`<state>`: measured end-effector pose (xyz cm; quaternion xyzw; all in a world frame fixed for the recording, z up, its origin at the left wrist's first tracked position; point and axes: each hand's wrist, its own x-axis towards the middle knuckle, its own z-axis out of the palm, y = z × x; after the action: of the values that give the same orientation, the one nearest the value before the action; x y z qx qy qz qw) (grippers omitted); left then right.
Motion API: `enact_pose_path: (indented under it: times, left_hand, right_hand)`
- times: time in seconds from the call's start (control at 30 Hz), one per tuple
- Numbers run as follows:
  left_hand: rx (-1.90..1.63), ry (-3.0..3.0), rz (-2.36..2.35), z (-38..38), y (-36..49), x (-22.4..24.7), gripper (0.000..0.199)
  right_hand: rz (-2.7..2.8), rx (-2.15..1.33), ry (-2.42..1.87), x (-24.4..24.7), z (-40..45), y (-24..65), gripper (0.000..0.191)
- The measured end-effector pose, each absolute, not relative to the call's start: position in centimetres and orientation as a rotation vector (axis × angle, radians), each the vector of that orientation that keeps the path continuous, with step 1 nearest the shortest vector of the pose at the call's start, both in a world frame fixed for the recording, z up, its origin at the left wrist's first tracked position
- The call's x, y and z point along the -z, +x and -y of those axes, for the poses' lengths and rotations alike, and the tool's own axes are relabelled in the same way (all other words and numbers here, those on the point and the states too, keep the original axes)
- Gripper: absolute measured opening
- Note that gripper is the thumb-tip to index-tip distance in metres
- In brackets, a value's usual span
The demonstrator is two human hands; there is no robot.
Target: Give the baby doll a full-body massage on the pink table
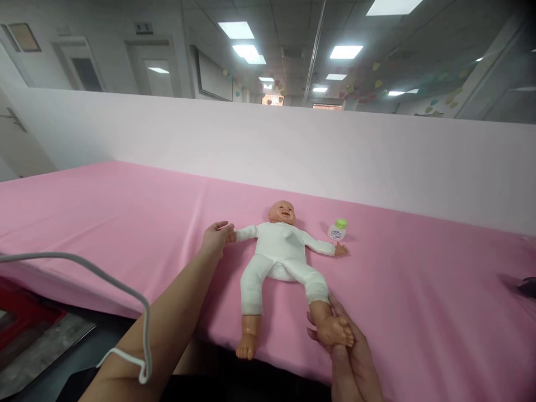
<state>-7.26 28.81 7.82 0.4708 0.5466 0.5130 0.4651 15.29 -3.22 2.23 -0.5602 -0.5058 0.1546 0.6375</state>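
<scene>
A baby doll (281, 243) in a white suit lies on its back on a pink sheet (167, 212), its head toward the wall and its bare feet near me. My left hand (215, 237) is closed around the doll's small hand at the left, with the fingers bent over it. At the lower right, my right hand (354, 357) grips the doll's foot and ankle, thumb by the sole and fingers behind the ankle. The other foot rests near the sheet's front edge. Beside the doll's free hand stands a small clear bottle (337, 230) with a green cap.
A white wall (268, 148) with a glass window (272, 56) above it runs behind the table. A grey cable (104, 273) loops over my left forearm. Something red (25, 318) lies below the table at left, and a dark object (527, 287) sits at the right edge.
</scene>
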Motion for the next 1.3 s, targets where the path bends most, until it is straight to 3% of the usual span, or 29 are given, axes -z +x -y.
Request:
enact_pose_path:
  times: [0.1, 0.43, 0.77, 0.83, 1.03, 1.17, 1.3]
  left_hand:
    - [-1.199, 1.133, -1.347, -29.0, -7.0, -7.4, 0.05]
    - [-0.9, 1.389, -1.291, -27.8, -7.9, -8.0, 0.064]
    - [-0.833, 1.422, -1.436, -28.1, -9.0, -8.1, 0.074]
    - [-0.903, 1.366, -1.44, -28.2, -9.3, -8.2, 0.071]
    - [-1.198, 1.193, -1.351, -29.2, -9.3, -8.0, 0.021]
    - [-1.343, 1.157, -1.339, -29.2, -7.8, -8.5, 0.017]
    - [-1.464, 1.287, -1.337, -28.5, -4.5, -10.4, 0.026]
  right_hand:
    - [1.036, -0.537, -1.214, -3.7, 3.0, 14.9, 0.055]
    - [1.182, -0.509, -1.313, -3.3, 1.9, 17.5, 0.075]
    - [1.057, -0.562, -1.239, -5.0, 1.9, 16.2, 0.06]
    - [1.018, -0.581, -1.219, -5.5, 2.2, 15.8, 0.056]
    - [1.155, -0.56, -1.171, -4.9, 2.5, 16.6, 0.035]
    - [1.266, -0.544, -1.203, -5.1, 1.4, 18.0, 0.04]
    - [1.293, -0.526, -1.223, -7.6, -1.0, 18.3, 0.042]
